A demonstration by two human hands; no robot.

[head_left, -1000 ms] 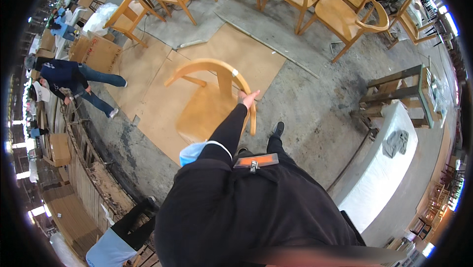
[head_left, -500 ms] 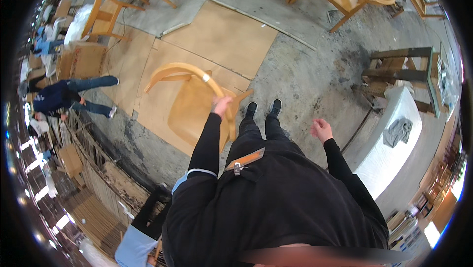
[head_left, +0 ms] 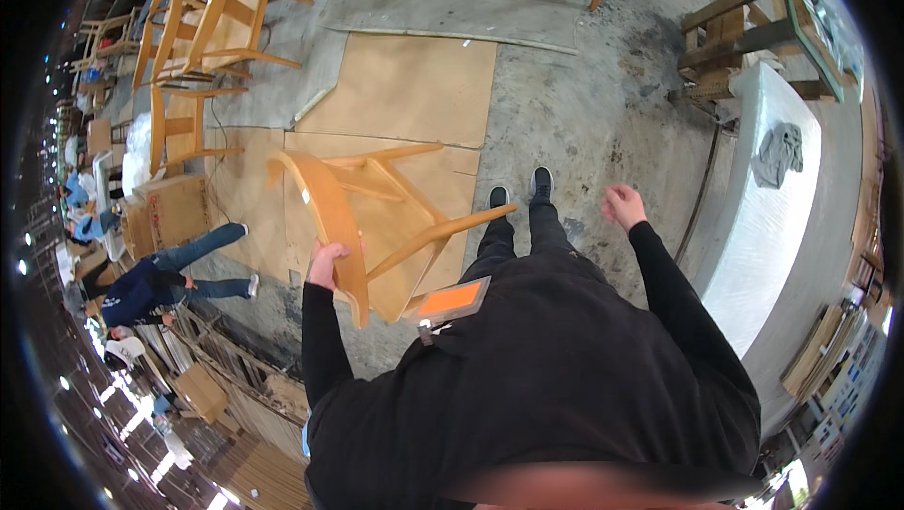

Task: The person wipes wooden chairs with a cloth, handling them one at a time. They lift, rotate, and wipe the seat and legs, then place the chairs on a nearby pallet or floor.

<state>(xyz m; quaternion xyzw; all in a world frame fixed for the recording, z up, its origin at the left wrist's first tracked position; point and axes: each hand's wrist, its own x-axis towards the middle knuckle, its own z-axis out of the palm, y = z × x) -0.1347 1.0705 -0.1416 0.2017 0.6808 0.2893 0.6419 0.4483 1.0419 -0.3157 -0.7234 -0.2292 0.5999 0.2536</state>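
Note:
A light wooden chair (head_left: 377, 178) with a curved backrest is tipped over to my left, its legs pointing toward the right. My left hand (head_left: 328, 263) is wrapped around the backrest's curved rail (head_left: 325, 210), near its lower end. A small white tag is stuck on that rail. Away from the chair, my right hand (head_left: 623, 206) hangs over the concrete floor to the right of my shoes. Its fingers are curled in, and nothing shows in them. An orange badge (head_left: 450, 300) in a clear holder hangs at my waist.
Cardboard sheets (head_left: 400, 86) cover the floor under and beyond the chair. More wooden chairs (head_left: 231, 25) stand at the far left. On the right are a wrapped white slab (head_left: 753, 246) with a grey cloth (head_left: 779, 154) and a wooden frame (head_left: 744, 34). A person (head_left: 141, 289) is at the left.
The chair has been tipped and turned, so its legs now point right. My left hand has moved left with the backrest. The view has shifted, and my right hand remains curled.

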